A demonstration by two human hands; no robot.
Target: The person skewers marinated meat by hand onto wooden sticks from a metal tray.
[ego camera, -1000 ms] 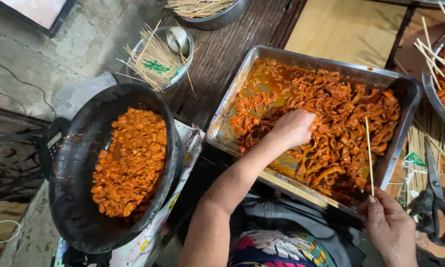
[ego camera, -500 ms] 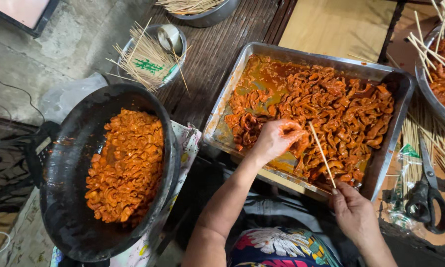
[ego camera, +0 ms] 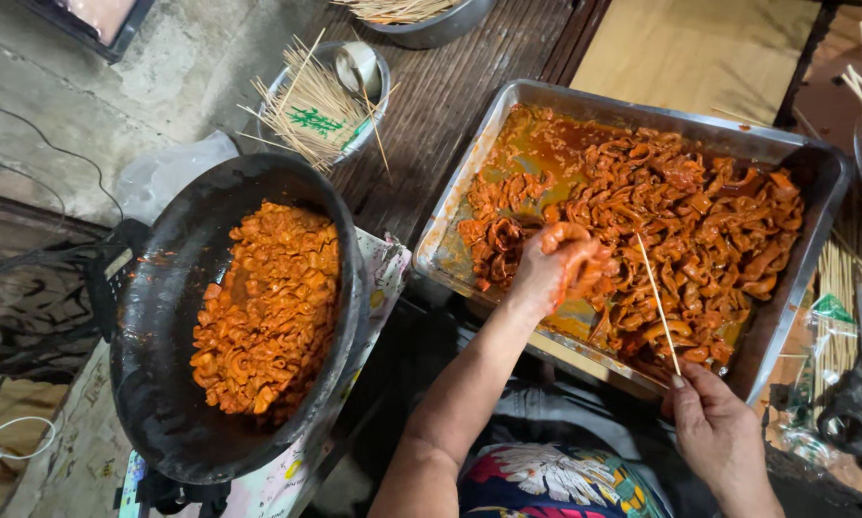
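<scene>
Gripping a piece of red meat (ego camera: 584,273) over the tray (ego camera: 469,182), the left hand (ego camera: 556,264) is closed, while the right hand (ego camera: 714,432) pinches a skewer (ego camera: 657,302) upright.

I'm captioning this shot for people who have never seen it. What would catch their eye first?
The orange-red sauced meat pieces filling the metal tray at centre right, with the left hand gripping a piece among them. Left of it, a black pan holds a second orange heap. Near the tray's front edge the right hand holds a thin wooden skewer slanting up over the meat.
</scene>
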